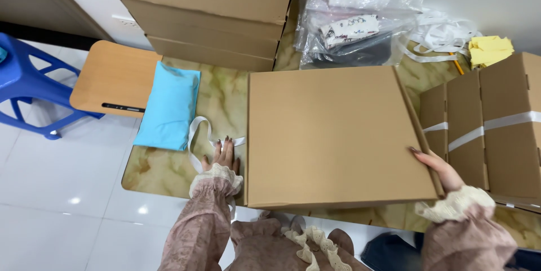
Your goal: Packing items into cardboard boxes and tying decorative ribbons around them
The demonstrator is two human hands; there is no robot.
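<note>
Hands [221,158] [437,168] flank flat box [332,136] edges (fingers open); ribbon [198,130] left.

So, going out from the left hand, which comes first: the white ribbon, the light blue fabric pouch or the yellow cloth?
1. White ribbon, under the left hand.
2. Light blue fabric pouch, just left of it.
3. Yellow cloth, far right corner.

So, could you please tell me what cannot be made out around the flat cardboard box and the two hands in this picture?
All in the head view:
- Inside of the flat cardboard box: hidden by its closed lid.
- Left hand: its palm lies face down on the white ribbon, covering part of it.
- Right hand: fingertips are tucked behind the box edge.
- Contents of the plastic bags: blurred by glare and wrinkles.
- Stacked boxes: cut off by the top edge.
</note>
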